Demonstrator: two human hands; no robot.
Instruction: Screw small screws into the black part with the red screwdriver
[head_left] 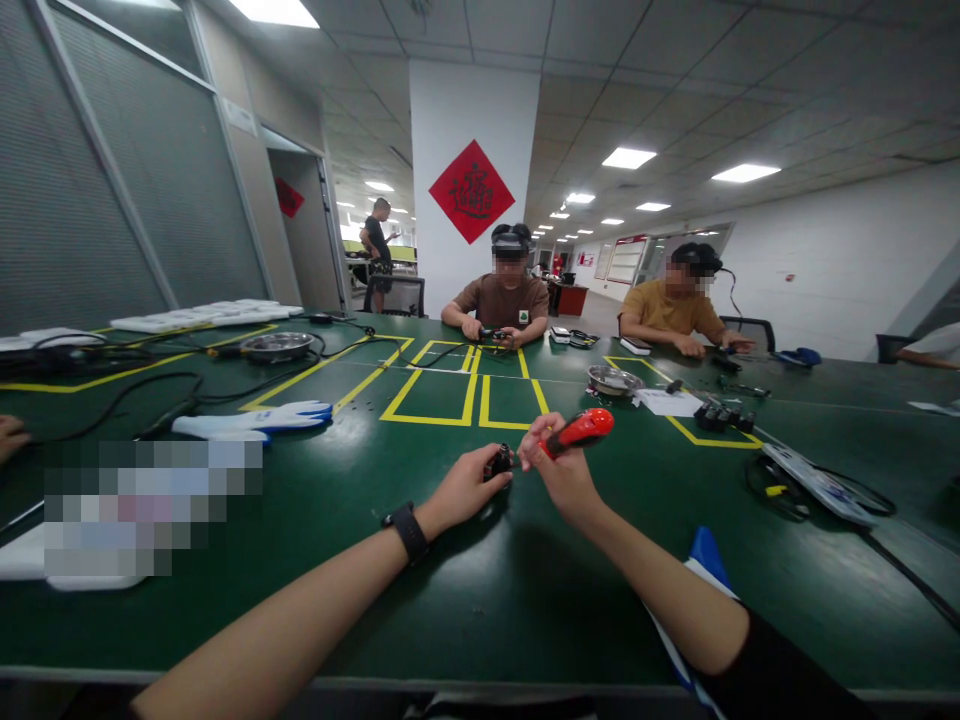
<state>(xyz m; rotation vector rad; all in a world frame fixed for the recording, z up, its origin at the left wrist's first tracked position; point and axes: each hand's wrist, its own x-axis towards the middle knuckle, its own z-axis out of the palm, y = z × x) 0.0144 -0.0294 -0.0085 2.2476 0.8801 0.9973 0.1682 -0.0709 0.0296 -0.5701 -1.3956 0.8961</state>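
A green table (pixel 525 625) marked with yellow tape fills the lower half of the frame. A white pillar (pixel 474 100) rises at upper centre, bearing a red diamond sign. Below it, at centre, a co-worker (pixel 499 298) in a brown shirt sits across the table; another co-worker (pixel 667 312) in mustard yellow sits at right. White-and-blue gloves (pixel 251 420) lie at middle left. Near the centre of the frame, the wearer's left hand (pixel 469 485) and right hand (pixel 562 470) are close together over the table. One metal bowl (pixel 276 357) sits left of centre, another right of centre. The right hand is wrapped around a red-and-black-handled tool (pixel 589 430), its shaft pointing left. The left hand pinches a small black part (pixel 498 460), just left of the right fingers; whether the tool's tip touches it, I cannot tell.
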